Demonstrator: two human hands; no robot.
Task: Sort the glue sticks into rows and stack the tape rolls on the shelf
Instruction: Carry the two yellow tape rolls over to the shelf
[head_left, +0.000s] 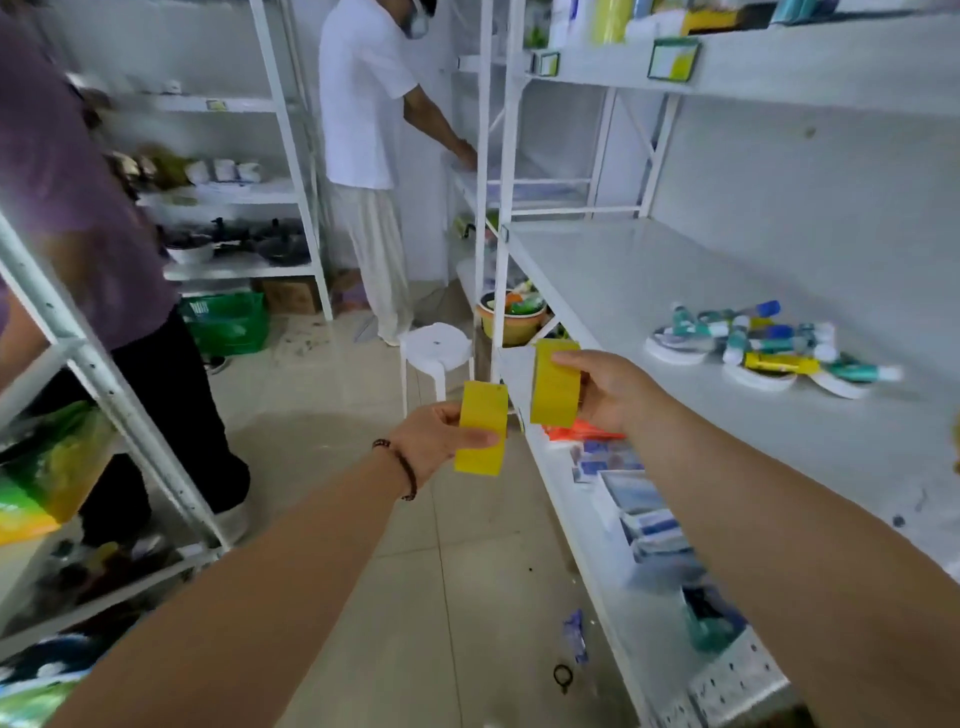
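My left hand (434, 439) grips a yellow tape roll (480, 428), seen edge-on, out over the floor. My right hand (605, 392) grips a second yellow tape roll (555, 382) at the front left corner of the white shelf (649, 291). Farther right on that shelf lies a jumbled pile of glue sticks (769, 340) with blue, teal and yellow bodies, mixed with white tape rolls (675, 345) lying flat. Both arms reach forward from the bottom of the frame.
A white stool (436, 345) stands on the tiled floor ahead. One person in white (363, 130) works at the far shelves; another in purple (78, 208) stands at the left rack. Boxes (639, 509) fill the lower shelf. A green basket (226, 322) sits on the floor.
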